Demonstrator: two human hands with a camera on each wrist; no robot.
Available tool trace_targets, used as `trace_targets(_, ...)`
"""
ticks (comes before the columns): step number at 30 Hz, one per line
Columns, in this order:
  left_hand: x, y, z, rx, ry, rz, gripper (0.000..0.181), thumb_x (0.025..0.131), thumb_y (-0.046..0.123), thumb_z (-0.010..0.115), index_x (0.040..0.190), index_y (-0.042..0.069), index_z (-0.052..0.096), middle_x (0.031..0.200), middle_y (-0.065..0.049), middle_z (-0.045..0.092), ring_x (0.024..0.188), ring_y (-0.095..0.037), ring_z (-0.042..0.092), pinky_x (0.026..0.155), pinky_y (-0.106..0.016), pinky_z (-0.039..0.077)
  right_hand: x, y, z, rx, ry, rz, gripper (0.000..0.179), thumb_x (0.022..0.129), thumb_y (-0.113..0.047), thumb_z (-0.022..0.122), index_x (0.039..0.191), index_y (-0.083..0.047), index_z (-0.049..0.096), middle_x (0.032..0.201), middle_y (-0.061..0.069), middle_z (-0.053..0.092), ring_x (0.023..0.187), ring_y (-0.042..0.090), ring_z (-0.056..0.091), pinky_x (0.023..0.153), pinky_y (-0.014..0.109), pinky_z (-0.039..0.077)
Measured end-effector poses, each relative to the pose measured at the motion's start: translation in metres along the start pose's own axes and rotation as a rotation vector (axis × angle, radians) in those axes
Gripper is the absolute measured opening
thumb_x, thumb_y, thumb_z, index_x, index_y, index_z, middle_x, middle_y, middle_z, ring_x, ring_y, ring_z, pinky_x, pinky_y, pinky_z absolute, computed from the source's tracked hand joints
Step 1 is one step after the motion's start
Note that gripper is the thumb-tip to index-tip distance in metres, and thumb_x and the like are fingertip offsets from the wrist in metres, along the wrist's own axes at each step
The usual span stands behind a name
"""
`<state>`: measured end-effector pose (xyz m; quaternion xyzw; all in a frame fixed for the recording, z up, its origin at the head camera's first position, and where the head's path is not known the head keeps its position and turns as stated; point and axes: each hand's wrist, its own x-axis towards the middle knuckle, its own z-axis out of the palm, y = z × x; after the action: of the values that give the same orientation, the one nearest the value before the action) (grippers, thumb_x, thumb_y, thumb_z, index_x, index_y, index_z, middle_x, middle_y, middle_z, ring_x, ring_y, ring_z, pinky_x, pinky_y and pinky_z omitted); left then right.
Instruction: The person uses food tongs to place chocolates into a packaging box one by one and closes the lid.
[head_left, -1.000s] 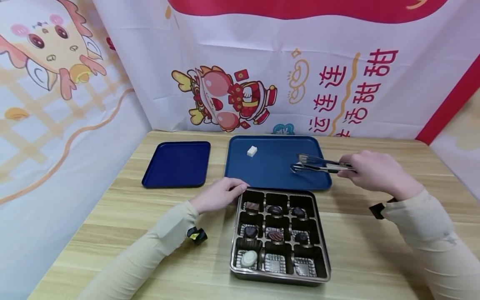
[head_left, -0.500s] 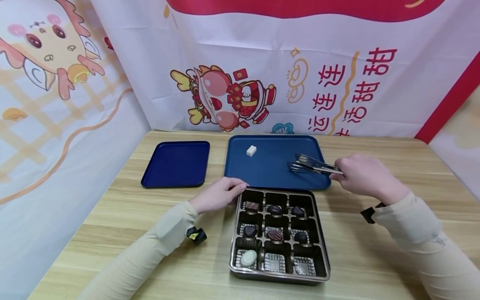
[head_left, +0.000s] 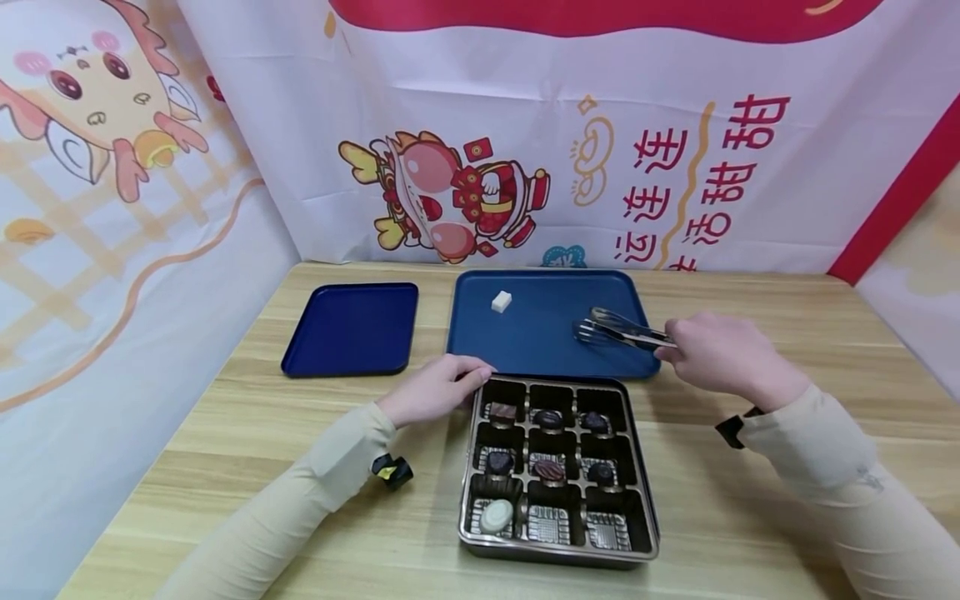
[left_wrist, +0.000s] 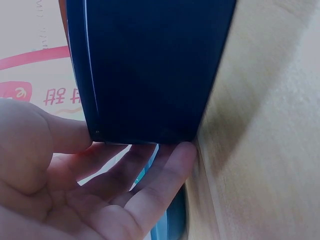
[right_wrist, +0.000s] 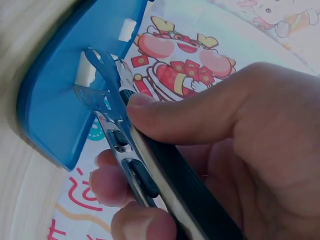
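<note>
My left hand grips the far left corner of a dark chocolate box, thumb at the rim in the left wrist view and fingers against the box wall. Several dark chocolates sit singly in its compartments, with a white oval chocolate at near left. Two near compartments show only clear liners. My right hand holds metal tongs over the blue tray. Between the tong tips, the right wrist view shows a white piece. Another white block lies farther left on the tray.
A smaller dark blue tray lies to the left on the wooden table. The box stands just in front of the larger tray. A printed cloth hangs behind the table.
My right hand and the tongs have shifted left and slightly toward me, over the tray. My left hand stays at the box corner, and the chocolates have not moved.
</note>
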<state>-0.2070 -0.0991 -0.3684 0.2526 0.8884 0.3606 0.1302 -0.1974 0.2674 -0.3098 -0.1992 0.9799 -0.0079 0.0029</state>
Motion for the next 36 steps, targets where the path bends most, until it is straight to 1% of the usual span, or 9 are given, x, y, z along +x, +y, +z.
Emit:
trace_targets(4, 0.0, -0.001, 0.0, -0.001, 0.003, 0.004, 0.035, 0.106, 0.027, 0.047, 0.127, 0.007, 0.066, 0.126, -0.005, 0.063, 0.122, -0.02, 0.053, 0.103, -0.041, 0.041, 0.002, -0.003, 0.003, -0.005, 0.026, -0.016, 0.029, 0.094, -0.025, 0.067, 0.072, -0.013, 0.053, 0.058, -0.001, 0.045, 0.051, 0.017, 0.045, 0.043, 0.038, 0.037)
trace_targets(11, 0.0, 0.0, 0.0, -0.008, -0.003, 0.01, 0.035, 0.106, 0.027, 0.047, 0.127, 0.006, 0.066, 0.126, -0.006, 0.063, 0.123, -0.022, 0.053, 0.103, -0.041, 0.04, 0.005, -0.012, 0.01, 0.045, 0.061, -0.02, 0.03, 0.093, -0.023, 0.068, 0.07, -0.012, 0.052, 0.06, -0.001, 0.047, 0.052, 0.018, 0.048, 0.044, 0.04, 0.039)
trace_targets(18, 0.001, -0.001, 0.0, -0.013, 0.0, -0.002, 0.035, 0.106, 0.027, 0.047, 0.127, 0.007, 0.066, 0.127, -0.006, 0.063, 0.123, -0.021, 0.052, 0.104, -0.041, 0.04, 0.008, -0.019, 0.016, 0.021, 0.11, -0.056, 0.03, 0.092, -0.023, 0.069, 0.07, -0.012, 0.051, 0.06, -0.001, 0.047, 0.053, 0.021, 0.052, 0.045, 0.045, 0.043)
trace_targets(24, 0.0, -0.002, 0.0, -0.018, 0.002, -0.007, 0.034, 0.106, 0.027, 0.047, 0.127, 0.007, 0.066, 0.127, -0.006, 0.063, 0.124, -0.021, 0.052, 0.104, -0.041, 0.04, 0.008, -0.02, 0.016, 0.015, 0.098, -0.056, 0.03, 0.093, -0.024, 0.068, 0.072, -0.012, 0.052, 0.06, -0.001, 0.047, 0.052, 0.018, 0.05, 0.043, 0.041, 0.041)
trace_targets(30, 0.0, -0.001, 0.0, -0.015, 0.005, 0.004, 0.034, 0.106, 0.027, 0.047, 0.127, 0.007, 0.066, 0.126, -0.006, 0.063, 0.123, -0.021, 0.052, 0.104, -0.042, 0.04, 0.006, -0.021, 0.012, 0.021, 0.065, -0.024, 0.029, 0.093, -0.022, 0.068, 0.07, -0.011, 0.054, 0.06, 0.0, 0.047, 0.052, 0.018, 0.049, 0.046, 0.043, 0.042)
trace_targets(36, 0.001, -0.001, 0.0, -0.007, 0.002, -0.008, 0.035, 0.106, 0.028, 0.047, 0.127, 0.008, 0.066, 0.127, -0.005, 0.063, 0.123, -0.02, 0.052, 0.104, -0.04, 0.04, 0.004, -0.023, 0.012, -0.002, 0.086, -0.025, 0.029, 0.092, -0.019, 0.067, 0.07, -0.011, 0.052, 0.058, 0.0, 0.045, 0.049, 0.017, 0.047, 0.042, 0.039, 0.039)
